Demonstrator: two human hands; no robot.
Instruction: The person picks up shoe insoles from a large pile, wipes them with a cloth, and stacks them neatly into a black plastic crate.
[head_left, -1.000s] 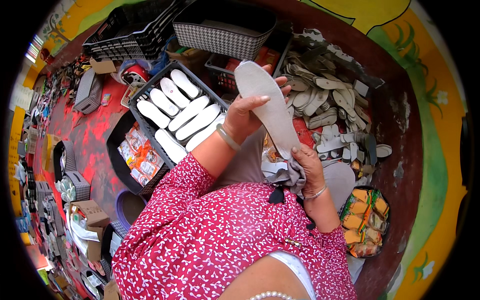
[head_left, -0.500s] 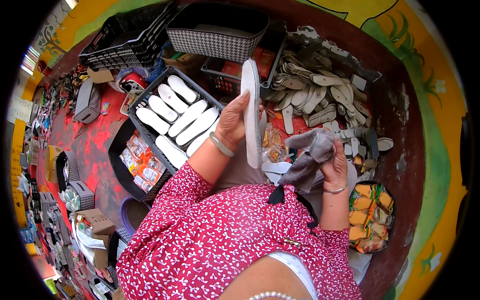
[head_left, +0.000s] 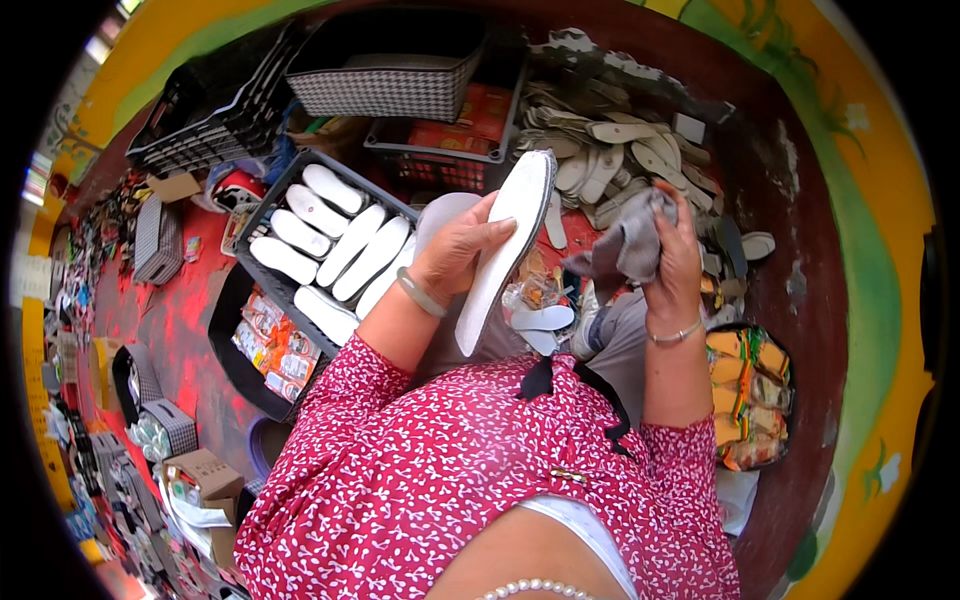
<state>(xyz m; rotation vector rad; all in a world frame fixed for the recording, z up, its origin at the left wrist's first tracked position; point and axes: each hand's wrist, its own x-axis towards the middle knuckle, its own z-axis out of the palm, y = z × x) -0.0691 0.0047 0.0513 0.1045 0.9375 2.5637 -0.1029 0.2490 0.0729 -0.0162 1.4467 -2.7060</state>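
Observation:
My left hand (head_left: 458, 250) grips a long white insole (head_left: 507, 262) at its middle, thumb across its white face. A dark edge runs along the insole's right side, and it stands tilted above my lap. To its right, my right hand (head_left: 680, 262) is closed round a crumpled grey cloth (head_left: 632, 240), held up apart from the insole. Left of my left arm, several white insoles (head_left: 352, 243) lie in rows in a grey crate (head_left: 262, 215). A pile of used-looking pale insoles (head_left: 600, 165) lies on the floor beyond my hands.
A houndstooth basket (head_left: 385, 88) sits on a dark crate (head_left: 430, 165) ahead. Black stacked crates (head_left: 205, 120) stand farther left. A black bin (head_left: 235, 335) holds orange packets (head_left: 275, 340); yellow packs (head_left: 745, 395) fill a container by my right elbow. A wall (head_left: 810, 230) rises at right.
My left hand has turned the insole from edge-on so its white face shows, leaning right at the top. The right hand has raised the cloth and bunched it up. The view has shifted slightly.

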